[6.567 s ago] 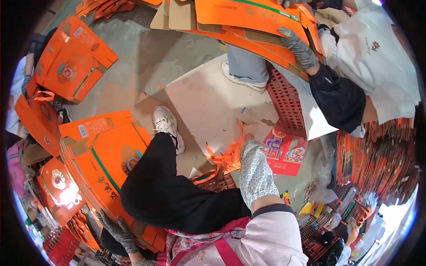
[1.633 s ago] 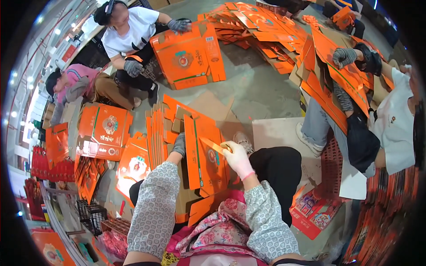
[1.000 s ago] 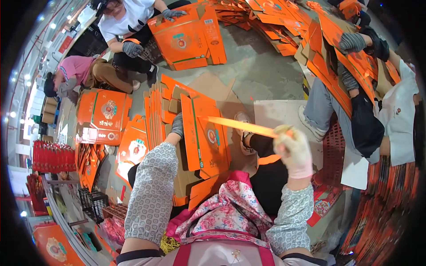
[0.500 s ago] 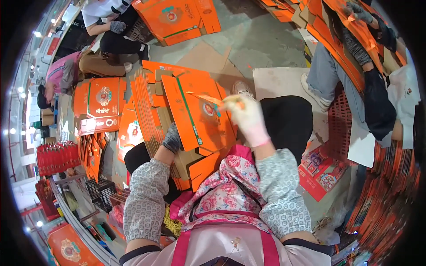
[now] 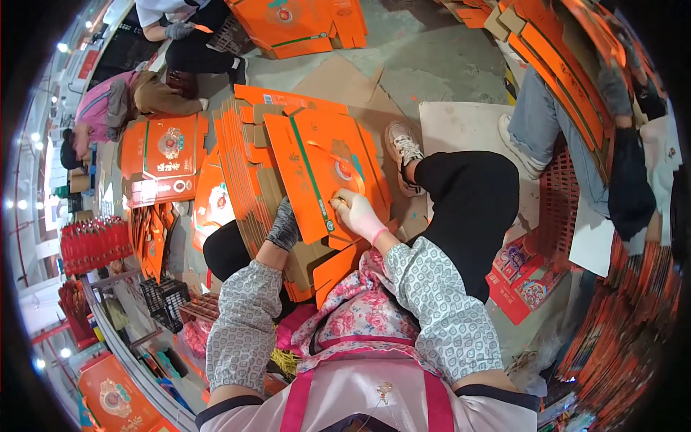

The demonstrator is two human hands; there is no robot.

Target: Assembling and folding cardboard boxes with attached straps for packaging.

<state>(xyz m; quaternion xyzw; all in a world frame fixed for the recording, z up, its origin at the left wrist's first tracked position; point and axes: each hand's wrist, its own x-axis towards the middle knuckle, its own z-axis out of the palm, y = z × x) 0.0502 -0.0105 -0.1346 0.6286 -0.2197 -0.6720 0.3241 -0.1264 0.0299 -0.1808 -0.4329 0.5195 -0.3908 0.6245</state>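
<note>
A flat orange gift carton (image 5: 317,173) with a green stripe rests tilted on a thick stack of folded cartons (image 5: 234,173) over my lap. An orange ribbon handle (image 5: 337,160) loops loosely across its face. My left hand (image 5: 283,226), in a grey knit glove, grips the carton's left edge, its fingers partly hidden behind the panel. In a white glove with a pink cuff, my right hand (image 5: 358,214) is closed over the carton near the green stripe. Whatever lies between its fingertips is too small to make out.
More orange cartons (image 5: 164,162) lie at the left, and others (image 5: 299,25) at the far side. At right, a co-worker's gloved hand (image 5: 614,90) is by more cartons, beside a red plastic crate (image 5: 558,194). Two other people sit at the far left. Cardboard sheets cover part of the floor.
My right hand has moved left and nearer to me, from the ribbon's right end to beside the green stripe. The ribbon now hangs in a loose loop. My left hand stays at the carton's edge.
</note>
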